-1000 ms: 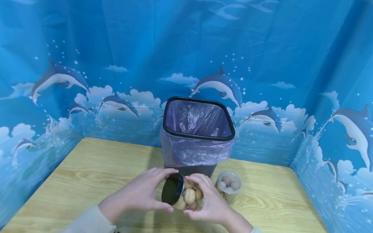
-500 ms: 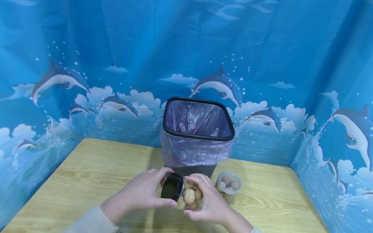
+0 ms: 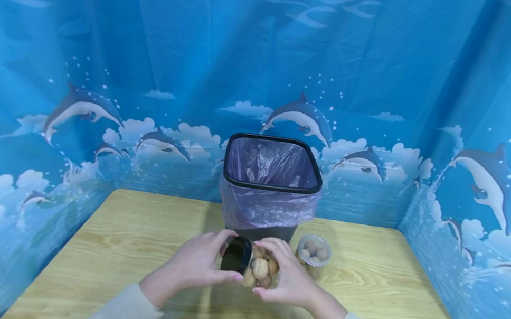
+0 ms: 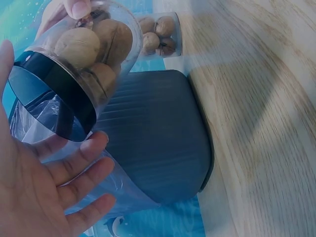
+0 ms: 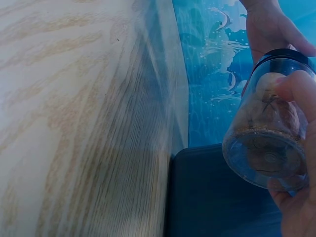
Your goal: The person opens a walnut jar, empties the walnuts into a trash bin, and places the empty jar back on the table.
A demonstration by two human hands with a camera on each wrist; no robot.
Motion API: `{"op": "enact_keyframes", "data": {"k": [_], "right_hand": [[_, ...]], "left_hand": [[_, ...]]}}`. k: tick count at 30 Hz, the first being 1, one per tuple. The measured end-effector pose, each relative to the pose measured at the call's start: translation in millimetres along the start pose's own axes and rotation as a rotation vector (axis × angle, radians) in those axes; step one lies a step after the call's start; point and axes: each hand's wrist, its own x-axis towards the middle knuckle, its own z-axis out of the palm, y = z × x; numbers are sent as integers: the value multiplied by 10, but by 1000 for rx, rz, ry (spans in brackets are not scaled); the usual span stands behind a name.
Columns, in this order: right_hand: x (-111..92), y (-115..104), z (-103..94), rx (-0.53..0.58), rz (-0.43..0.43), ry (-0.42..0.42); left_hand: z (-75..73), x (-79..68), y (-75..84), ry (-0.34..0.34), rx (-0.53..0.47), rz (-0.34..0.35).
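A clear jar of walnuts (image 3: 261, 270) is held sideways over the table in front of the bin, its black lid (image 3: 237, 255) towards the left. My right hand (image 3: 290, 276) grips the jar's body, thumb on the near side and fingers over the far side. My left hand (image 3: 192, 259) is spread round the lid, its thumb across the near edge and fingertips at the far edge. In the left wrist view the shiny lid (image 4: 59, 94) lies between thumb and fingers. Sediment-like crumbs and the jar's clear base (image 5: 266, 155) show in the right wrist view.
Just behind the hands stands a dark bin (image 3: 270, 232) with a black rim and a purple liner bag (image 3: 269, 206). A second clear tub (image 3: 313, 254) of walnuts stands right of it on the wood-grain table (image 3: 373, 291). Dolphin-print curtains (image 3: 162, 63) enclose the table's back and sides.
The left hand has shifted slightly right and its thumb has come onto the lid's near edge. The right hand and the jar stay almost still.
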Motion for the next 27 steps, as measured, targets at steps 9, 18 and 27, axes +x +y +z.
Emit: {"op": "enact_keyframes", "data": {"k": [9, 18, 27], "right_hand": [[-6, 18, 0, -26, -16, 42], [-4, 21, -13, -23, -33, 53], [-18, -6, -19, -7, 2, 51]], "left_hand": [[-61, -37, 15, 30, -25, 49], [-119, -29, -2, 11, -15, 191], [-128, 1, -10, 5, -21, 250]]}}
